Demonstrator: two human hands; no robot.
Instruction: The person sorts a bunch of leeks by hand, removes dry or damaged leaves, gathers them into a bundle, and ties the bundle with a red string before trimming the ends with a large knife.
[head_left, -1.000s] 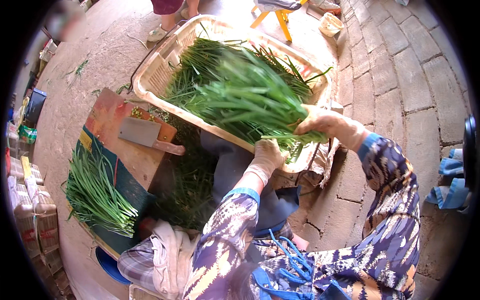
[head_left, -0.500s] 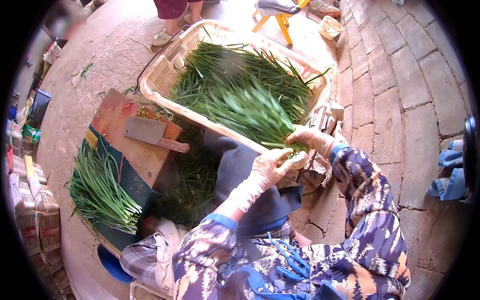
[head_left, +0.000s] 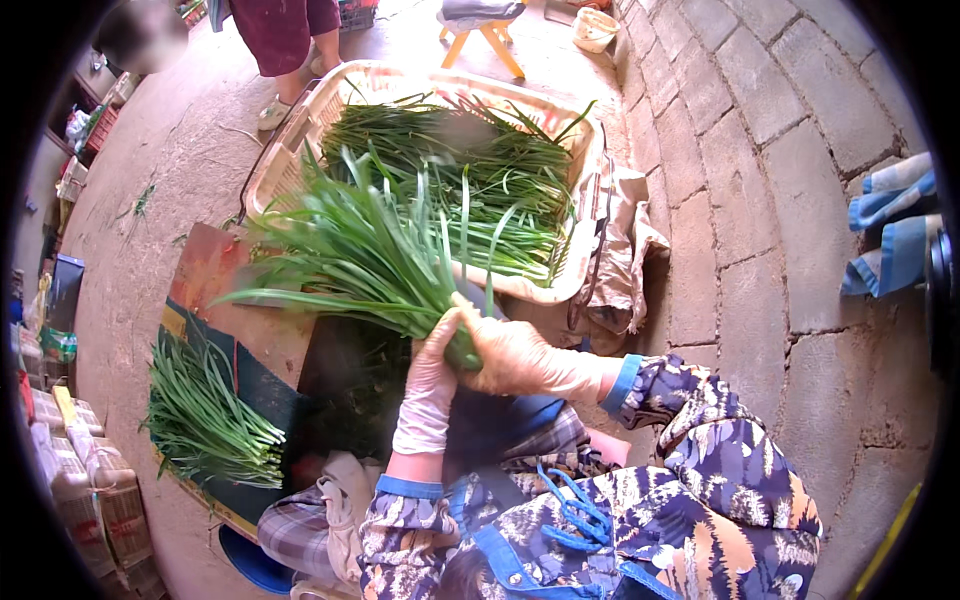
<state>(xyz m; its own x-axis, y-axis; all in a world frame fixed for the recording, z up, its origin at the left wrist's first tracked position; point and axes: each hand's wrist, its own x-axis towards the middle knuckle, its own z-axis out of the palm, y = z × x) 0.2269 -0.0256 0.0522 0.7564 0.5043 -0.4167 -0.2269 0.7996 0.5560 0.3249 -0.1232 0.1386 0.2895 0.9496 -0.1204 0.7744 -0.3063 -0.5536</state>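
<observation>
A bunch of garlic chives [head_left: 385,250] is gripped low at its stem ends by both gloved hands, its leaves fanned out to the upper left. My left hand [head_left: 430,375] closes round the stems from the left. From the right, my right hand [head_left: 510,355] presses on the same stems, fingers curled. Beyond them stands a pale plastic crate [head_left: 515,287] filled with more chives [head_left: 450,140]. To the left, another heap of chives [head_left: 215,415] lies on a dark green cloth [head_left: 270,390] by a wooden board [head_left: 200,270]. The held leaves cover part of the board; the cleaver does not show.
A brown cloth bag [head_left: 625,250] hangs beside the crate's right end. At the back are a person's legs [head_left: 290,85], a yellow-legged stool [head_left: 485,40] and a white bucket [head_left: 595,30]. A blue basin [head_left: 250,560] sits low at left; stacked packages [head_left: 105,490] line the left edge.
Both hands have drawn the chive bunch from over the crate's near right corner leftward and closer to me. It now hangs partly over the board, hiding the cleaver. My view has shifted too.
</observation>
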